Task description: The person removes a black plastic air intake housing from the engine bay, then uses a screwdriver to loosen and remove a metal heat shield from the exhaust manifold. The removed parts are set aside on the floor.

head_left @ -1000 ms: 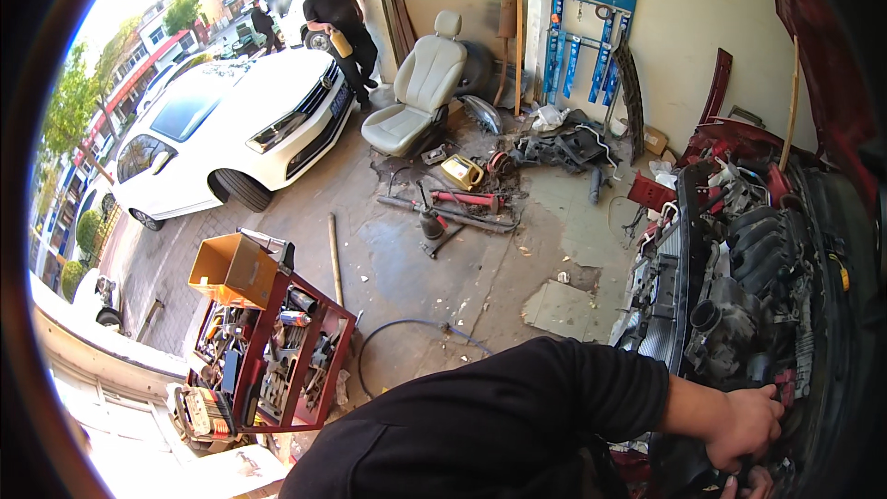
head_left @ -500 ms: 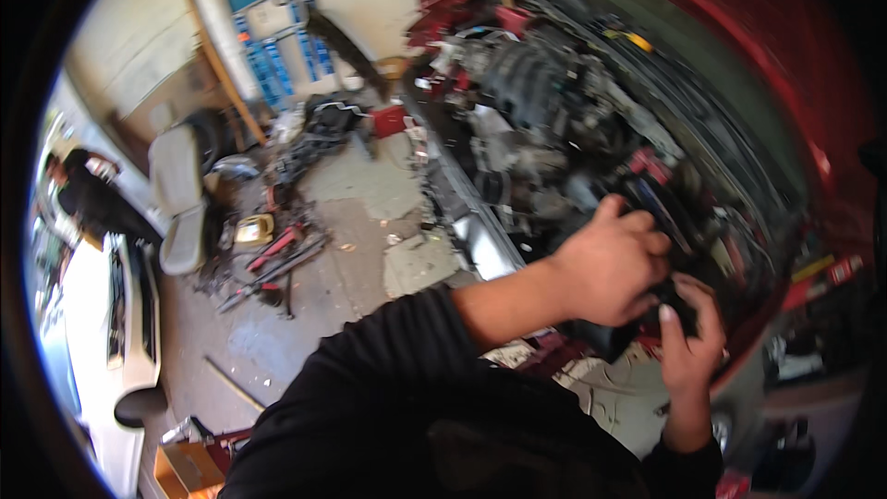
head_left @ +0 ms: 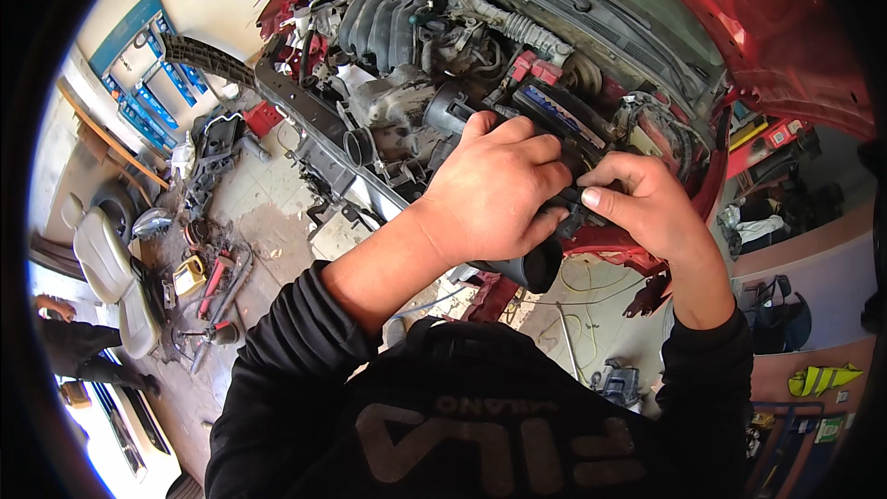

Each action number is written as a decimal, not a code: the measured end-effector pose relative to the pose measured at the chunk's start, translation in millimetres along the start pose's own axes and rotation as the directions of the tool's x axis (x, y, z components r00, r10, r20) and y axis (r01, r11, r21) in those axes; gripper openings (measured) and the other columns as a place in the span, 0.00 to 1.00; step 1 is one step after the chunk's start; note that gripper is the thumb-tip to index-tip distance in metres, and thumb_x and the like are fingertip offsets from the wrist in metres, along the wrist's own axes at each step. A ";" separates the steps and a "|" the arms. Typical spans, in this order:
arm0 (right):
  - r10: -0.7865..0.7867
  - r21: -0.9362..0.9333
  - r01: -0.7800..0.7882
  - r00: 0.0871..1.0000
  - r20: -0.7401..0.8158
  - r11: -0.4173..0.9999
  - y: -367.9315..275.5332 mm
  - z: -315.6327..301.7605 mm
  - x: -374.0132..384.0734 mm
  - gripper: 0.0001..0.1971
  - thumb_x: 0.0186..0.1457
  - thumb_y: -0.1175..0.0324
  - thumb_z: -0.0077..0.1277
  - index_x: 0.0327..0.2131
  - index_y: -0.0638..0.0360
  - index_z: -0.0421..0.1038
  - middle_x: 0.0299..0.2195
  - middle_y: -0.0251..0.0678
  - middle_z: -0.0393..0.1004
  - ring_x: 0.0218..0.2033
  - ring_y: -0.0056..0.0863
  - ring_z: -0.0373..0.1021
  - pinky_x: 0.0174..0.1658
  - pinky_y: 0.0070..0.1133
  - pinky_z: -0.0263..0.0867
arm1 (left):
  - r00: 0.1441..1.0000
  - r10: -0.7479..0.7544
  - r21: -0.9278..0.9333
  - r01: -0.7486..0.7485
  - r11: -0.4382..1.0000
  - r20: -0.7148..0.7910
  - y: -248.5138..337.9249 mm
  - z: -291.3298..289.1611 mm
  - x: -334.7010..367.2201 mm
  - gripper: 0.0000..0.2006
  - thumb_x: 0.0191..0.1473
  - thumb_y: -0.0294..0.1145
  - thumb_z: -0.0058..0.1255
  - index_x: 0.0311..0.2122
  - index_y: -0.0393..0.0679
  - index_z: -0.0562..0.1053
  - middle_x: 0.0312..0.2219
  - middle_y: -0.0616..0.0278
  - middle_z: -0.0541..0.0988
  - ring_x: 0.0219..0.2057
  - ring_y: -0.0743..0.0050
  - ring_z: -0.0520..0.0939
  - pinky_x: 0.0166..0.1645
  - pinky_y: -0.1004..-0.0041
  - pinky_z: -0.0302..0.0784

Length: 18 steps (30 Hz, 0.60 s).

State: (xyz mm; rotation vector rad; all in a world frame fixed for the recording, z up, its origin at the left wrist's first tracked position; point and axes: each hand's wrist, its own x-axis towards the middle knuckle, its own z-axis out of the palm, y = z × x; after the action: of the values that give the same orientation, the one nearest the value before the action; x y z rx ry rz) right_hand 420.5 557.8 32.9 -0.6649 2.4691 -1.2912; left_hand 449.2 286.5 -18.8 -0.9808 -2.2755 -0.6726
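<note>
My left hand [head_left: 504,185] curls, knuckles up, over a black plastic part [head_left: 575,212] at the front of the engine bay. From the right, my right hand [head_left: 647,203] pinches the same part between thumb and bent fingers. Much of the part is hidden under both hands. Below my left hand shows the round end of a black duct [head_left: 534,268]; whether it belongs to the held part I cannot tell. Just beyond my fingers sits a car battery [head_left: 559,115] with a red terminal cover [head_left: 536,67]. To the left lies the engine with its ribbed black intake manifold [head_left: 381,28].
The raised red hood [head_left: 767,28] hangs at the upper right. A metal front crossbar [head_left: 323,152] edges the bay. Loose car parts and a beige seat [head_left: 103,254] stand on the floor at left, where another person [head_left: 78,346] is partly seen beside a white car part.
My view has swung right and steadied, so the engine bay sits further left. Both hands stay together at the black part; the right hand's fingers show more clearly now.
</note>
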 end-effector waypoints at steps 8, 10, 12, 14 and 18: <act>0.040 -0.189 -0.042 0.999 -0.014 0.981 -22.9 3.5 0.0 0.07 0.64 0.75 0.68 0.42 0.71 0.83 0.36 0.39 0.85 0.38 0.24 0.79 0.44 0.28 0.75 | 0.999 -0.023 0.041 0.022 0.999 0.037 2.2 -5.7 2.3 0.16 0.50 0.45 0.72 0.42 0.49 0.86 0.39 0.68 0.80 0.47 0.59 0.79 0.48 0.51 0.72; -0.034 -0.250 0.028 0.999 -0.019 0.968 -17.3 3.3 -2.3 0.08 0.63 0.75 0.68 0.41 0.70 0.83 0.36 0.41 0.84 0.38 0.31 0.80 0.45 0.31 0.75 | 1.000 -0.008 0.041 0.008 0.999 -0.011 1.0 -3.4 1.1 0.15 0.50 0.45 0.72 0.40 0.50 0.86 0.39 0.68 0.80 0.47 0.59 0.79 0.48 0.51 0.73; -0.233 -0.351 0.220 0.973 0.006 0.910 -7.9 2.2 -6.0 0.06 0.64 0.77 0.66 0.41 0.70 0.81 0.35 0.36 0.77 0.37 0.26 0.75 0.43 0.28 0.72 | 1.000 -0.016 0.040 0.017 0.999 -0.010 -3.0 2.1 -3.1 0.14 0.50 0.46 0.72 0.38 0.50 0.86 0.39 0.67 0.81 0.47 0.58 0.81 0.47 0.50 0.75; -0.230 -0.347 0.229 0.972 0.040 0.910 0.9 1.6 0.6 0.06 0.64 0.74 0.64 0.38 0.67 0.78 0.36 0.45 0.80 0.38 0.40 0.78 0.46 0.33 0.73 | 0.996 0.000 0.044 0.004 0.999 -0.088 -9.0 10.5 -4.6 0.15 0.42 0.45 0.73 0.34 0.50 0.85 0.34 0.64 0.79 0.41 0.55 0.81 0.43 0.50 0.77; 0.017 -0.082 -0.016 1.000 0.008 0.996 3.9 3.9 -5.6 0.09 0.68 0.72 0.63 0.47 0.65 0.79 0.38 0.34 0.80 0.37 0.25 0.75 0.44 0.27 0.72 | 0.997 -0.010 -0.010 0.009 1.000 -0.073 -16.1 26.7 -4.3 0.17 0.43 0.51 0.68 0.35 0.52 0.88 0.42 0.67 0.87 0.51 0.53 0.83 0.51 0.44 0.78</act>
State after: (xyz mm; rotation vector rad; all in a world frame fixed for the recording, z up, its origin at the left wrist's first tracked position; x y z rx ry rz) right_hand 425.9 559.9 27.6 -0.6667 2.5266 -1.1835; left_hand 431.4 291.5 -44.2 -0.9346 -2.2166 -0.7122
